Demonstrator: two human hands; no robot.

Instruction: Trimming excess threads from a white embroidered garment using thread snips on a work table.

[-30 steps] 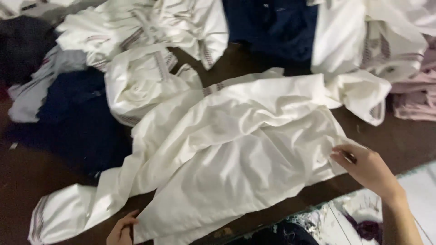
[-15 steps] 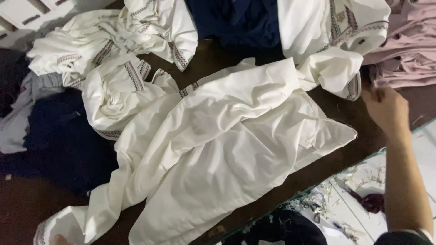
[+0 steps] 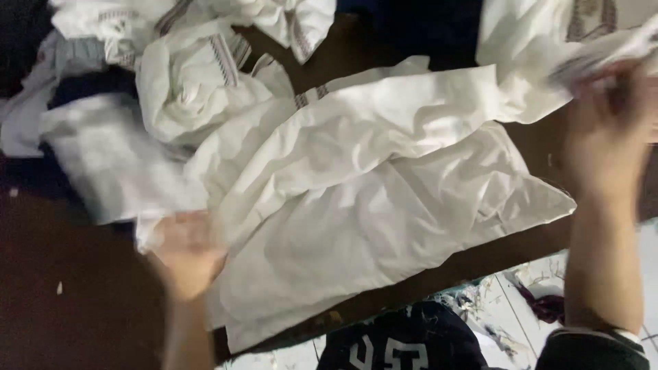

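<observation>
No packages, labels or signs in view; only garments on a dark brown table (image 3: 62,308). Striped woven trim, dark on pale, shows on the bunched white garments (image 3: 192,82) at upper left and on a white piece (image 3: 541,41) at upper right. Dark navy cloth (image 3: 425,27) lies at top centre, and more dark cloth (image 3: 20,41) lies at the far left edge.

A large white garment (image 3: 384,205) lies spread flat across the table's middle, its lower edge running along the near table edge, one corner pointing right. A trimmed strip of it lies near the top centre.

Left hand (image 3: 188,250): blurred, at the garment's lower-left part, touching the white cloth there. The fingers look curled against the fabric, but a firm grasp cannot be told.

Right hand (image 3: 606,116): blurred, raised at the garment's upper-right end, fingers bent around a white sleeve end with striped trim (image 3: 603,58), which it appears to have hold of.

Below the table edge: pale floor with scattered scraps (image 3: 521,301) and the person's dark top with white lettering (image 3: 404,342).
</observation>
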